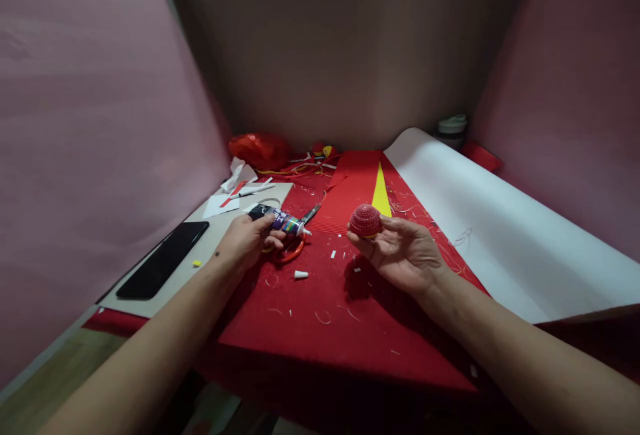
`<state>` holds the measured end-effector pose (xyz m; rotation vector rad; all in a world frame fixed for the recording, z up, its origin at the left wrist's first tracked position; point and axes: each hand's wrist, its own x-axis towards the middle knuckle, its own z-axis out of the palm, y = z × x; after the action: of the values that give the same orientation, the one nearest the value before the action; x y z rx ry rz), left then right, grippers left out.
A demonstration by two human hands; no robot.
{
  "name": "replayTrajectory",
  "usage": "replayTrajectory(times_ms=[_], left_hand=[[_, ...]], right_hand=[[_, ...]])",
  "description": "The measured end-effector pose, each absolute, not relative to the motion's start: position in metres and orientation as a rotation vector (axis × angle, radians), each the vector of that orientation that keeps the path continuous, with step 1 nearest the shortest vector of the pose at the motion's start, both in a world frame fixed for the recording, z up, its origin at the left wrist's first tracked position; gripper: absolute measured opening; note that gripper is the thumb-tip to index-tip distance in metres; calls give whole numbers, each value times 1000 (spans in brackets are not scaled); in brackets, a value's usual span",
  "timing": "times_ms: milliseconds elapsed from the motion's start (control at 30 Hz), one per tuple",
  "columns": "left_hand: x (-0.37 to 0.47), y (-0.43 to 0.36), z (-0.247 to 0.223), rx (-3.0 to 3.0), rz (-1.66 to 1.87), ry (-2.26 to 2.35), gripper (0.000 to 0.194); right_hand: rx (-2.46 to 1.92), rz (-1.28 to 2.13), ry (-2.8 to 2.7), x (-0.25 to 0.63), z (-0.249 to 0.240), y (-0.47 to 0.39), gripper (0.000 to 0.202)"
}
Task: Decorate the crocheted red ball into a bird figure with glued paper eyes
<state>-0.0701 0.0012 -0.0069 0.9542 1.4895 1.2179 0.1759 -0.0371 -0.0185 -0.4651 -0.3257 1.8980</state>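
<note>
My left hand point(253, 238) is closed around a dark glue tube point(285, 220) with coloured markings, its white nozzle pointing right. In my right hand point(403, 252) is a red ribbed dome point(365, 220), held up by the fingertips with a bit of yellow showing at its lower edge. The tube and the dome are apart. Scissors with orange-red handles point(293, 254) lie on the red cloth point(310, 328), partly hidden behind my left hand. A small white cap point(301, 275) rests on the cloth between my hands.
A black phone point(163, 260) lies on a pale board point(200, 278) at the left. Red sheet point(350, 188) and yellow triangle point(381, 192) are behind my hands. White paper point(510, 228) covers the right side. Farther back are a red bag point(260, 150) and a lidded container point(452, 130).
</note>
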Motion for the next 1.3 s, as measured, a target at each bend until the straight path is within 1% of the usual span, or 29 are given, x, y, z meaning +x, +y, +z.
replayTrajectory(times_ms=[100, 200, 233, 367, 433, 467, 500, 600, 667, 833, 1100, 1300], left_hand=[[-75, 5, -13, 962, 1148, 1544, 12], [-77, 4, -10, 1001, 1132, 1572, 2], [-79, 2, -8, 1021, 1133, 1583, 6], [-90, -12, 3, 1132, 1166, 1663, 48], [-101, -20, 10, 1196, 1233, 1722, 61], [-108, -24, 14, 1247, 1269, 1759, 61], [-115, -27, 18, 1309, 1289, 1799, 55], [-139, -36, 29, 1512, 1205, 1909, 26], [-153, -40, 32, 1575, 1089, 1962, 16], [-170, -38, 21, 1630, 891, 2021, 10], [-158, -11, 1, 1807, 567, 1980, 4], [-159, -4, -4, 1835, 443, 2002, 8]], right_hand=[[-477, 1896, -324, 175, -17, -38, 23], [-515, 1872, -312, 174, -15, -39, 26], [-524, 1866, -306, 174, -14, -39, 27], [-547, 1859, -295, 174, -14, -40, 27], [-573, 1858, -302, 175, -14, -41, 28], [-587, 1860, -310, 175, -14, -41, 29], [-600, 1859, -320, 175, -14, -41, 28], [-636, 1853, -316, 175, -15, -40, 27], [-657, 1843, -326, 175, -16, -39, 31], [-688, 1836, -420, 176, -23, -37, 32], [-726, 1830, -440, 175, -22, -37, 28], [-758, 1814, -388, 173, -20, -36, 34]])
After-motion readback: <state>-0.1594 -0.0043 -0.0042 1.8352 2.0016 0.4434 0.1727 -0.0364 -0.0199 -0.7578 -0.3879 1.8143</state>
